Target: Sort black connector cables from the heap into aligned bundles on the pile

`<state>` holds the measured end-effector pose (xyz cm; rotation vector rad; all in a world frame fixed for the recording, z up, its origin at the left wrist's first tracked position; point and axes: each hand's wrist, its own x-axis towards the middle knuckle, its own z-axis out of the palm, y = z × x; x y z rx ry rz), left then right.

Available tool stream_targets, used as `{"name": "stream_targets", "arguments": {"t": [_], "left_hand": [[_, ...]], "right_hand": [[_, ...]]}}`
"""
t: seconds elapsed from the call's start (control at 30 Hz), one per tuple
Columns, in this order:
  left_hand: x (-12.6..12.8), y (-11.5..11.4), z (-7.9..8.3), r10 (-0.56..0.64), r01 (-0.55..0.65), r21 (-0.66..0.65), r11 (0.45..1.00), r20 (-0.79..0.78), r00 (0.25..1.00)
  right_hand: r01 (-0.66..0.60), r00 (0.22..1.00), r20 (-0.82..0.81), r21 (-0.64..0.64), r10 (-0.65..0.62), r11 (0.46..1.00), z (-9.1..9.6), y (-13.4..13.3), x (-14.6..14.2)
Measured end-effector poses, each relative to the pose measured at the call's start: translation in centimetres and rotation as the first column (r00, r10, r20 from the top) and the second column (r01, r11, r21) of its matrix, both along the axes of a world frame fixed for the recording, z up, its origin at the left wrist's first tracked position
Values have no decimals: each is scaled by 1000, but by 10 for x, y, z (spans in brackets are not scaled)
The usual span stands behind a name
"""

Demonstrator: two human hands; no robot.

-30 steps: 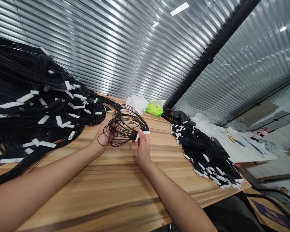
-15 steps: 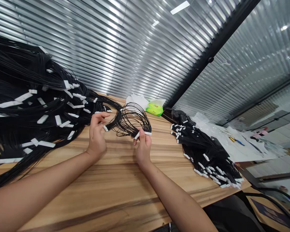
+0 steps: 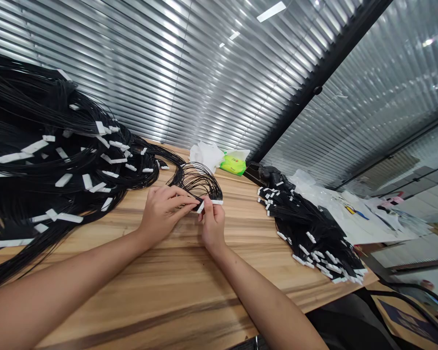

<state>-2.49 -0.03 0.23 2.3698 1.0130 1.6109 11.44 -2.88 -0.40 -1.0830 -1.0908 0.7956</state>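
Observation:
A loop of thin black wires [image 3: 197, 179] with white connectors at its ends rises over the wooden table [image 3: 175, 291]. My right hand [image 3: 212, 224] pinches the white connector [image 3: 216, 202] at the loop's base. My left hand [image 3: 165, 212] has come up against it, fingers closed on the black wire ends and a second white connector [image 3: 200, 207]. Both hands meet at the middle of the table.
A large heap of black wire harnesses with white tags [image 3: 44, 160] fills the left. A smaller bundle of them [image 3: 310, 233] lies at the right near the table's edge. A white tissue wad [image 3: 206, 156], a green packet [image 3: 233, 165] and clear plastic bags [image 3: 336, 204] sit behind.
My left hand moved right from the heap side and closed on the wire ends next to my right hand. The wire loop got smaller and tighter.

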Motion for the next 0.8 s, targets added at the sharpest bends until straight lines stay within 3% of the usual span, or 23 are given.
{"name": "stream_targets", "arguments": {"t": [0.27, 0.57, 0.8], "left_hand": [[0, 1, 1, 0, -5, -87, 996, -48, 999], [4, -1, 6, -31, 2, -202, 979, -139, 990], [2, -1, 6, -4, -28, -215, 976, -148, 989]], "right_hand": [[15, 1000, 21, -15, -15, 1000, -1, 4, 2], [36, 981, 194, -54, -25, 998, -5, 7, 5], [75, 965, 253, -29, -65, 997, -8, 8, 6]]}}
